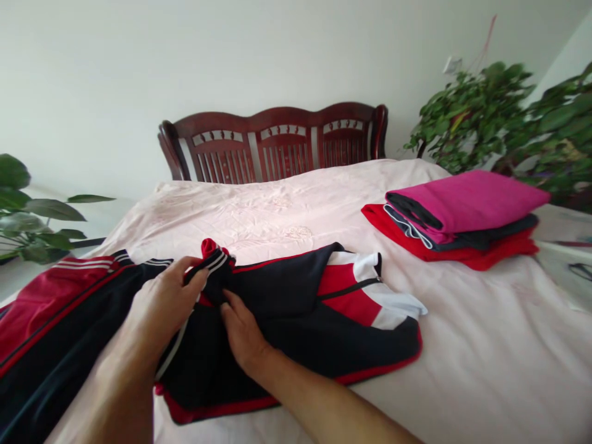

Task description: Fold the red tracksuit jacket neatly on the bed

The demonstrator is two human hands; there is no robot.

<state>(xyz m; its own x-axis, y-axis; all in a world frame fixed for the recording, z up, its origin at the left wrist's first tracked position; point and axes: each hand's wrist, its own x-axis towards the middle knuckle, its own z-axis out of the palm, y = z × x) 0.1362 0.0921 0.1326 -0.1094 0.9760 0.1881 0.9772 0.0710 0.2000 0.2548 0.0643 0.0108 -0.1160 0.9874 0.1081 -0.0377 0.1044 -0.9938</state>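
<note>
A black, red and white zip jacket (287,333) lies partly folded on the pale pink sheet, its collar pointing right. At the jacket's left end, my left hand (171,290) is closed on the striped cuff, thumb and fingers around the fabric. My right hand (243,333) rests against the jacket just right of the cuff; its fingertips go into the dark fabric and are partly hidden, so their grip does not show clearly. Left of the jacket, and partly behind my left forearm, is a red and black garment (69,308) with white-striped edges.
On the right of the sheet (485,333) stands a stack of folded clothes, with a magenta garment (481,200) on top and a red one (485,253) at the bottom. A dark wooden backrest (282,142) is behind. Leafy plants (481,117) stand at both sides.
</note>
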